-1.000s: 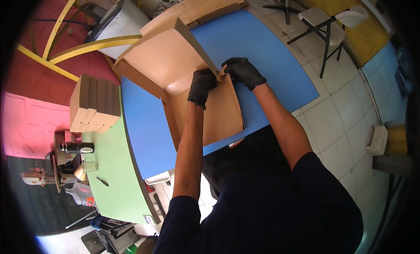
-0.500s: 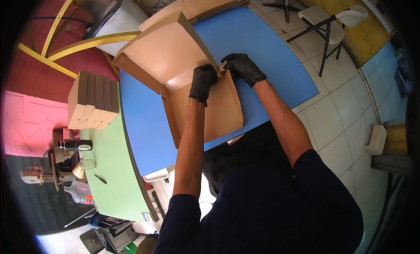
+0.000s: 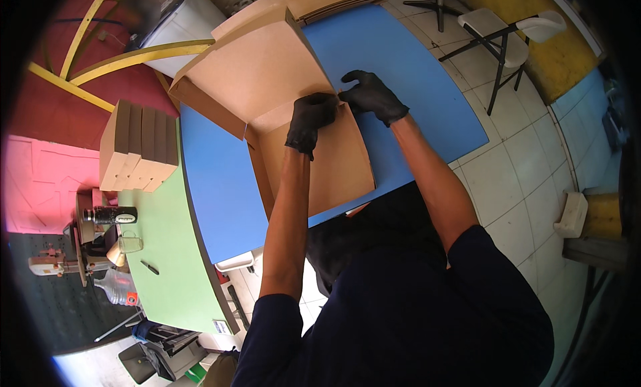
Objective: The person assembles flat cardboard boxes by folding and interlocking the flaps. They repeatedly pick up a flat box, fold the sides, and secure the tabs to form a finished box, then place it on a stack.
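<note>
A brown cardboard box (image 3: pixel 327 173) rests on the blue table (image 3: pixel 414 87), its lid (image 3: pixel 250 73) raised toward the far left. My left hand (image 3: pixel 312 122), in a black glove, reaches inside near the right end of the lid's fold. Its fingers are bent together against the box's right corner, gripping the cardboard there. My right hand (image 3: pixel 376 99), also black-gloved, is just outside that corner. The thumb side touches the cardboard while the other fingers stand apart from it. The fingertips of both hands partly hide the corner fold.
Folded boxes (image 3: pixel 140 147) stand in a row on the green table (image 3: pixel 170 253) at left, with a black jar (image 3: pixel 110 215), a glass mug (image 3: pixel 130 241) and a pen (image 3: pixel 150 267). Flat cardboard (image 3: pixel 334 3) lies at the far edge. A folding chair (image 3: pixel 497 40) stands far right.
My right hand's fingers have spread from its thumb and eased slightly away from the box corner. My left hand has shifted slightly toward that corner. The box stays in nearly the same place.
</note>
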Action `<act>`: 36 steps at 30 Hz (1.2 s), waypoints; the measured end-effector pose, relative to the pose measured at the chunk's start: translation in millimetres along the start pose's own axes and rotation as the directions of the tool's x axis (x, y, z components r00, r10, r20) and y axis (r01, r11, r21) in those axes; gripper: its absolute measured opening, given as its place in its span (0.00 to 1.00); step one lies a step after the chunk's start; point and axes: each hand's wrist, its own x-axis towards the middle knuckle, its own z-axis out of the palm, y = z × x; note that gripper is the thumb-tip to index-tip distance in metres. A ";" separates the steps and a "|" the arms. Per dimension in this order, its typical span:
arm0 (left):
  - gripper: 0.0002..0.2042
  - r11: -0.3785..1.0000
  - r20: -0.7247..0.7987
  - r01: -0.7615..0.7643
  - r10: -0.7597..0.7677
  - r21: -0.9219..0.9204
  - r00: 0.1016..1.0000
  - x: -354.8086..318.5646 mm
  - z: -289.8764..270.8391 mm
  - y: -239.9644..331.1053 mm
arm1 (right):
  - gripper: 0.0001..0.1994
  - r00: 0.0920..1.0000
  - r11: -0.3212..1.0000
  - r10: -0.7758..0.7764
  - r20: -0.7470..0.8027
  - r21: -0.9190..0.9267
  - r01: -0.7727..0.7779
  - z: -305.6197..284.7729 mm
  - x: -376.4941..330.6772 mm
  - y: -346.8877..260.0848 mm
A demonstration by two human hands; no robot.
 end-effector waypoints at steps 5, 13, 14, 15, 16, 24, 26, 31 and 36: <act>0.10 0.993 -0.026 0.057 -0.060 -0.103 0.998 -0.2 0.6 0.3 | 0.30 0.999 0.999 -0.035 0.007 0.023 0.034 -3.8 -0.1 3.7; 0.05 0.964 -0.151 -0.019 0.061 0.264 0.987 7.6 18.3 -11.1 | 0.27 0.994 0.972 -0.109 0.016 -0.206 0.110 1.9 -30.8 5.2; 0.05 0.921 -0.151 -0.093 0.160 0.378 0.976 7.1 23.3 -7.9 | 0.25 0.986 0.923 -0.148 0.073 -0.349 0.164 0.8 -38.8 9.7; 0.06 0.875 -0.131 -0.126 0.209 0.468 0.969 5.6 27.2 -2.4 | 0.22 0.971 0.847 -0.185 0.148 -0.478 0.234 -0.2 -43.2 13.4; 0.07 0.822 -0.133 -0.077 0.182 0.564 0.974 0.7 28.8 4.1 | 0.20 0.966 0.835 -0.236 0.108 -0.486 0.258 -1.9 -44.6 16.3; 0.14 0.742 -0.687 0.015 0.614 0.671 0.389 -116.1 -21.1 11.4 | 0.14 0.945 0.713 -0.319 -0.069 -0.675 0.191 -40.1 -9.9 8.3; 0.17 0.901 -0.822 0.054 0.367 0.431 0.436 -122.2 -35.2 -3.7 | 0.15 0.941 0.709 -0.338 -0.027 -0.665 0.236 -45.3 -5.7 8.2; 0.16 0.998 -0.664 -0.029 -0.015 -0.055 0.748 -98.0 -66.3 -15.1 | 0.16 0.931 0.722 -0.362 0.036 -0.621 0.305 -46.9 4.9 9.5; 0.17 0.997 -0.511 0.029 -0.061 -0.071 0.858 -86.9 -73.0 -10.3 | 0.16 0.887 0.502 -0.461 0.040 -0.812 0.297 -37.0 -16.7 -14.2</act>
